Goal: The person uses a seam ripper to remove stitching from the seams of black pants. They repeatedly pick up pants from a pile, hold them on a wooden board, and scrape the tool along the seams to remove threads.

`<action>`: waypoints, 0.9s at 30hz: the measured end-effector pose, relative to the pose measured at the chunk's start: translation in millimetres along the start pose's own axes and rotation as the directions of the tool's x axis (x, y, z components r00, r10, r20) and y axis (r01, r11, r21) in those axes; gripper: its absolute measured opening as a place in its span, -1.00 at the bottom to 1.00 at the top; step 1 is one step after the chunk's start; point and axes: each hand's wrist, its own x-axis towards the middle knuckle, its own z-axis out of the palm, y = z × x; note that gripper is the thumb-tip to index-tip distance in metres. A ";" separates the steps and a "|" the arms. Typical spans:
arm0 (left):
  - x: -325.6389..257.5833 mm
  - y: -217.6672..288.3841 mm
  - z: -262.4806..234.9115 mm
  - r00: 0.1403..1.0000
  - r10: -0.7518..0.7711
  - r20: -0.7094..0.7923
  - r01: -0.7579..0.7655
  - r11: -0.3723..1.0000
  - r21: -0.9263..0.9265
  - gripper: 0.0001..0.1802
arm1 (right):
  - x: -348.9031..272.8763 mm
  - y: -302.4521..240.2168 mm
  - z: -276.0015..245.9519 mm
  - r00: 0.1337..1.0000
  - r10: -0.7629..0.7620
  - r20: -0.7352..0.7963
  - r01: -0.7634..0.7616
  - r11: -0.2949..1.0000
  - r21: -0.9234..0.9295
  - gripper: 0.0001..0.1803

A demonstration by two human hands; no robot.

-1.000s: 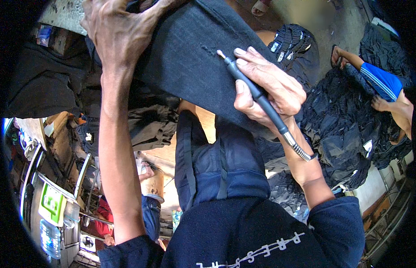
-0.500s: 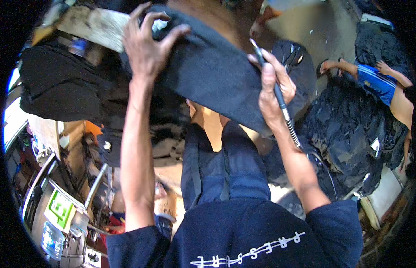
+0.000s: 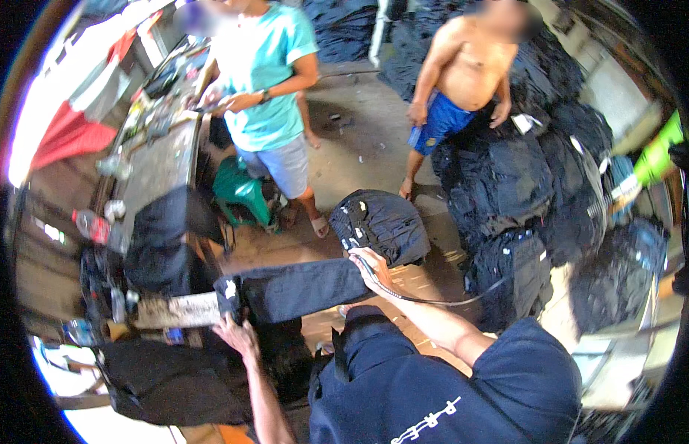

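A black garment [image 3: 303,291], seemingly a trouser leg, lies stretched along a narrow pale board [image 3: 178,311], whose bare end sticks out at the left. My left hand [image 3: 239,338] is at the garment's left end, fingers spread, just below a small white tag or patch. Over the garment's right end is my right hand [image 3: 372,270], closed around a pen-shaped tool [image 3: 374,272] with a coiled spring sleeve and a dark cord. The cord [image 3: 448,302] runs along my right forearm toward the right. The tool's tip is too small to make out.
A rounded black cloth bundle [image 3: 381,228] stands beyond my right hand. Heaps of black garments [image 3: 507,177] fill the right side. A green plastic stool [image 3: 244,189] stands near a cluttered workbench [image 3: 163,163]. One person in a turquoise shirt [image 3: 266,74] and another in blue shorts [image 3: 444,122] stand ahead.
The view has lifted, bringing the room and two standing people into sight. My left hand has moved to the near side of the garment's left end; my right hand keeps the tool.
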 end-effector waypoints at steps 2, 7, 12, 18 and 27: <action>-15.1 28.9 -7.7 0.998 0.054 -0.031 -0.058 0.987 -0.151 -0.43 | -2.5 12.1 -17.0 1.000 -0.014 -0.002 0.014 1.000 -0.001 -0.83; -26.6 83.8 -30.1 0.985 0.074 0.155 0.038 0.786 -0.617 -0.39 | -24.2 23.8 -74.1 0.983 -0.025 0.183 0.025 1.000 0.002 -0.40; 22.8 87.0 -14.1 0.995 -0.065 0.081 0.101 0.796 -0.597 -0.43 | -18.0 19.7 -41.6 0.973 0.084 0.213 -0.118 0.981 0.153 -0.41; 95.2 -54.8 -42.0 0.927 -0.373 -0.025 0.345 0.880 -0.326 -0.43 | 17.4 -42.9 70.8 0.963 0.054 0.265 -0.063 0.998 0.024 -0.46; 74.8 -83.3 -18.3 0.924 -0.365 -0.115 0.346 0.925 -0.157 -0.18 | 35.3 -66.5 117.5 0.901 -0.067 0.428 0.038 0.996 0.077 -0.58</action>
